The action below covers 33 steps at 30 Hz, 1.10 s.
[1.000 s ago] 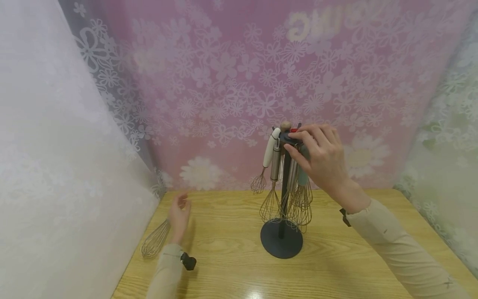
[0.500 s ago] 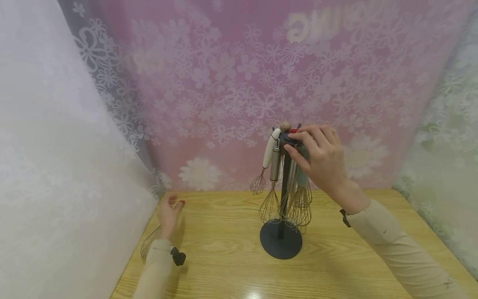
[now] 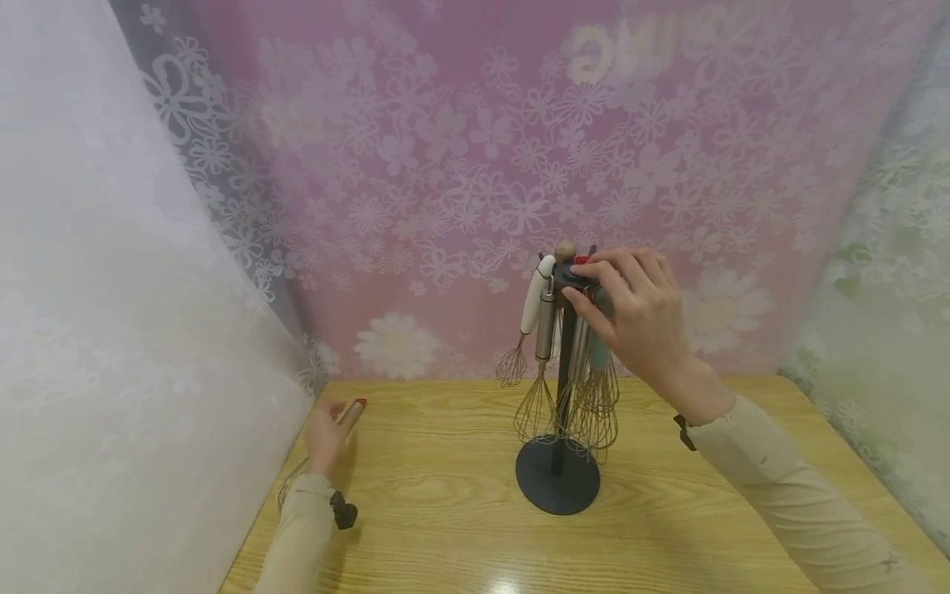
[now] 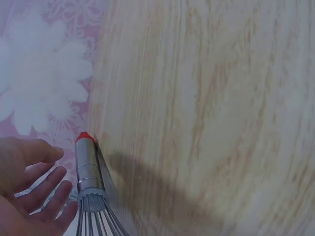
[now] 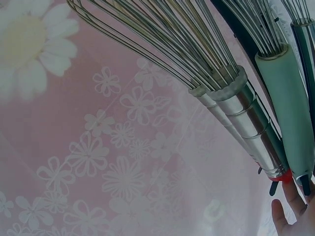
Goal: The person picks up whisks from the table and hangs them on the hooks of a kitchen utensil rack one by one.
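Observation:
At the left of the table a whisk [image 3: 350,414] with a steel, red-tipped handle lies beside my left hand [image 3: 325,437], which covers part of it. In the left wrist view the fingers are loosely bent next to that handle [image 4: 88,164] and do not wrap it. My right hand [image 3: 644,309] holds the top of a black stand [image 3: 558,476], index finger above and thumb below its rim. Several whisks hang there, among them a white-handled whisk [image 3: 536,304], a steel-handled whisk [image 3: 545,327] and a teal-handled whisk [image 5: 288,103]. The right fingertips are partly hidden.
Under everything is a wood-grain table [image 3: 438,528]. A pink flowered backdrop [image 3: 445,181] stands behind it, with a whitish curtain [image 3: 148,346] along the left edge and a pale flowered one [image 3: 883,313] at the right.
My left hand has shifted left over the whisk, and its steel handle with the red tip now shows past the fingers. The right hand stays at the stand's top.

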Each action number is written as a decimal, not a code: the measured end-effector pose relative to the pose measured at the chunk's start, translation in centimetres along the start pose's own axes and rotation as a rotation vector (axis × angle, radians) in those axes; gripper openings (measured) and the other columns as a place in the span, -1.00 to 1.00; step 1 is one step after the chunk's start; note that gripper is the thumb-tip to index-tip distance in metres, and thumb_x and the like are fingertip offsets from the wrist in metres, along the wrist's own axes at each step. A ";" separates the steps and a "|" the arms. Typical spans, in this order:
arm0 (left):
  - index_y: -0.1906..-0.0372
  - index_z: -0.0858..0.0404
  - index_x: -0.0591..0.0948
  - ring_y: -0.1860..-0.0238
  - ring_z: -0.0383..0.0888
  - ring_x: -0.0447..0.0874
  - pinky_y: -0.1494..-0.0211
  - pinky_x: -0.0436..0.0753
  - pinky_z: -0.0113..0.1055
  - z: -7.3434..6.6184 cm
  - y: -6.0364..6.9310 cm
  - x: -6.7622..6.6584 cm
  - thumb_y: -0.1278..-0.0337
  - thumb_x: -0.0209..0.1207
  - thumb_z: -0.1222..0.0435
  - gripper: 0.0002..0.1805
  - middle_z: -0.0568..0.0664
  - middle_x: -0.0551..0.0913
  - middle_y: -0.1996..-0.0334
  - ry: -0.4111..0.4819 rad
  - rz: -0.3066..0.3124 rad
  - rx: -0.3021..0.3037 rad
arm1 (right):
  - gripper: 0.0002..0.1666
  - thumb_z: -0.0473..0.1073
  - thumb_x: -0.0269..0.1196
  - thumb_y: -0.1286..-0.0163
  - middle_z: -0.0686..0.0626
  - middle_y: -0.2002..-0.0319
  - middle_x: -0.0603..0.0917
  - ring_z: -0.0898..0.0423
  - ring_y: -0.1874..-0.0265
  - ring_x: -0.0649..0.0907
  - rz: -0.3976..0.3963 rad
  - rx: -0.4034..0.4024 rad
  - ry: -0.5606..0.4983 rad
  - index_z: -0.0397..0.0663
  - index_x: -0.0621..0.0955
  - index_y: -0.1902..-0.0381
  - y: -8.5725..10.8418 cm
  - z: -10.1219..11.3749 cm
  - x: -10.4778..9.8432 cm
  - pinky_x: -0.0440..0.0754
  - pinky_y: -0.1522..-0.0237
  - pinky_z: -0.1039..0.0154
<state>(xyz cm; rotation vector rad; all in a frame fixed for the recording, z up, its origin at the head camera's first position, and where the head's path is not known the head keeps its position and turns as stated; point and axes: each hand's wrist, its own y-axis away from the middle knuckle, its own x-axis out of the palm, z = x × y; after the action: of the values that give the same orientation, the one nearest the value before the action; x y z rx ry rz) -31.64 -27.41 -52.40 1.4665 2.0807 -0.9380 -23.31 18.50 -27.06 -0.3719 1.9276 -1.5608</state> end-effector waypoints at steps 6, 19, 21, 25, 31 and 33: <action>-0.08 0.56 0.63 -0.01 0.38 0.64 -0.15 0.57 0.21 0.9 0.0 0.2 -0.37 0.25 0.16 -0.51 0.44 0.67 0.01 -0.103 0.009 0.018 | -0.40 0.22 0.10 -0.56 -0.20 0.18 0.69 -0.21 0.18 0.57 -0.008 -0.001 -0.003 -0.23 0.72 0.15 0.0 0.0 0.0 0.46 0.11 -0.14; -0.03 0.49 0.68 0.12 0.34 0.67 -0.01 0.59 0.23 1.9 -0.1 0.7 -0.22 0.24 0.42 -0.69 0.38 0.72 0.14 -0.141 0.029 0.016 | -0.40 0.21 0.10 -0.56 -0.21 0.19 0.69 -0.21 0.17 0.58 -0.015 -0.002 -0.007 -0.24 0.72 0.15 0.0 0.0 0.2 0.47 0.09 -0.13; -0.02 0.49 0.68 0.13 0.33 0.67 0.00 0.59 0.23 1.9 -0.1 0.8 -0.23 0.25 0.41 -0.70 0.38 0.72 0.15 -0.145 0.032 0.022 | -0.40 0.21 0.10 -0.56 -0.21 0.19 0.69 -0.22 0.17 0.58 -0.014 -0.002 -0.007 -0.24 0.72 0.15 0.1 0.0 0.2 0.47 0.09 -0.13; 0.04 0.49 0.70 0.19 0.31 0.69 0.05 0.61 0.22 1.8 -0.1 0.9 -0.20 0.27 0.41 -0.73 0.36 0.74 0.20 -0.152 0.028 0.041 | -0.40 0.21 0.11 -0.56 -0.21 0.18 0.69 -0.22 0.17 0.57 -0.013 0.001 -0.011 -0.25 0.72 0.15 0.0 0.0 0.2 0.47 0.10 -0.13; 0.06 0.49 0.69 0.20 0.30 0.69 0.06 0.63 0.18 1.3 0.1 0.9 -0.17 0.28 0.42 -0.73 0.35 0.74 0.21 -0.157 0.053 0.052 | -0.40 0.22 0.10 -0.56 -0.20 0.19 0.68 -0.21 0.18 0.57 -0.012 0.005 -0.011 -0.24 0.72 0.15 0.0 0.1 0.1 0.46 0.12 -0.13; 0.05 0.49 0.69 0.17 0.31 0.69 0.05 0.63 0.18 1.1 0.2 0.9 -0.17 0.27 0.43 -0.74 0.36 0.74 0.19 -0.155 0.067 0.043 | -0.40 0.22 0.10 -0.56 -0.20 0.19 0.68 -0.21 0.18 0.57 -0.010 0.004 -0.011 -0.24 0.72 0.15 0.0 0.1 0.1 0.45 0.12 -0.13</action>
<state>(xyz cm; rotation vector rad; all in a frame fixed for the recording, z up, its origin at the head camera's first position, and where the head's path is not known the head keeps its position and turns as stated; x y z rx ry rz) -31.78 -27.60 -53.77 1.4282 1.9005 -1.0415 -23.35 18.40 -27.06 -0.3879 1.9167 -1.5664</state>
